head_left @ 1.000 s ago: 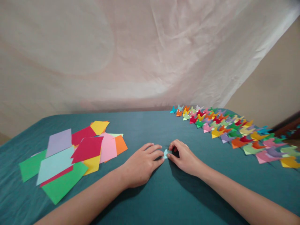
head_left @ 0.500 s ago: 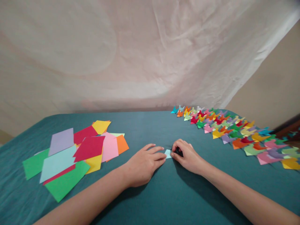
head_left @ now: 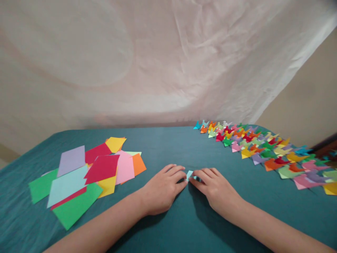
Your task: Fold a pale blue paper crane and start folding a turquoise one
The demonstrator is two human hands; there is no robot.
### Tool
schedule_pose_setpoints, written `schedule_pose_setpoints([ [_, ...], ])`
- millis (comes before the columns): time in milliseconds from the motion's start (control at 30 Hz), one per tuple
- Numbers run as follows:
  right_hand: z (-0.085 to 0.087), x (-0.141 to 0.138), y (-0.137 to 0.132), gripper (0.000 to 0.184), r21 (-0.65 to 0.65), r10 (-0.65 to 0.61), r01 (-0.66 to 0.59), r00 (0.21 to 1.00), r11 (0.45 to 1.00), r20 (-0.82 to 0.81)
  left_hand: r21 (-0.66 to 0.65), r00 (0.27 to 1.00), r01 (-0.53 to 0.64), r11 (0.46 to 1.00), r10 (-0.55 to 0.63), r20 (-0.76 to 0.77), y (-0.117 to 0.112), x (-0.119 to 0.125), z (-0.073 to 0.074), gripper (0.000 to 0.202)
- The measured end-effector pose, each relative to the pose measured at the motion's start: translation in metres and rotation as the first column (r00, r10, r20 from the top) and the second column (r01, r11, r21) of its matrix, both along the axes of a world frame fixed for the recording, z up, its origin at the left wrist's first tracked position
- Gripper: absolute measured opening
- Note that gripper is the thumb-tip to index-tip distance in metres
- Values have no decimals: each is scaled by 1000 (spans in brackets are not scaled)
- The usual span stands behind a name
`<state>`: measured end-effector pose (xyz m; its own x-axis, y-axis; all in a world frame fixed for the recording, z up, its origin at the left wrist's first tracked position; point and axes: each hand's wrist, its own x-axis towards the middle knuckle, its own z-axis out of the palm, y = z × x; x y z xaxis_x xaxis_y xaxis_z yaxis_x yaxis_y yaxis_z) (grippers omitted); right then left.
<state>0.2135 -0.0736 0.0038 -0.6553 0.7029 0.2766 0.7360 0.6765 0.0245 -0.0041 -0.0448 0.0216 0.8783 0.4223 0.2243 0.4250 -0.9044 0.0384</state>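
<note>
A small folded piece of light blue paper (head_left: 189, 174) is held between my two hands just above the green tablecloth. My left hand (head_left: 165, 189) pinches its left side between thumb and fingers. From the other side my right hand (head_left: 214, 188) grips it with thumb and forefinger, and the remaining fingers curl over. A bit of the same pale blue shows between the right thumb and fingers. The fingertips cover most of the paper, so its exact folds are hidden.
On the left lies an overlapping spread of coloured paper squares (head_left: 71, 184). Rows of small folded paper birds (head_left: 265, 151) in many colours stand along the right side. Green cloth (head_left: 163, 147) covers the table, and a pale sheet (head_left: 158, 63) hangs behind it.
My right hand has turned and flattened, its fingers now reaching over the paper. The light blue paper shows a narrower, slanted face. The whole view has shifted slightly.
</note>
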Motion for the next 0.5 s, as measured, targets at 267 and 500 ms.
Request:
schedule_pose_setpoints([
  [267, 2, -2, 3, 23, 22, 16, -18, 997, 1000, 71, 43, 1000, -18, 999, 19, -24, -3, 0, 3, 24],
  [500, 2, 0, 5, 24, -1, 62, -62, 997, 998, 48, -4, 995, 93, 996, -93, 36, 8, -7, 0, 20],
])
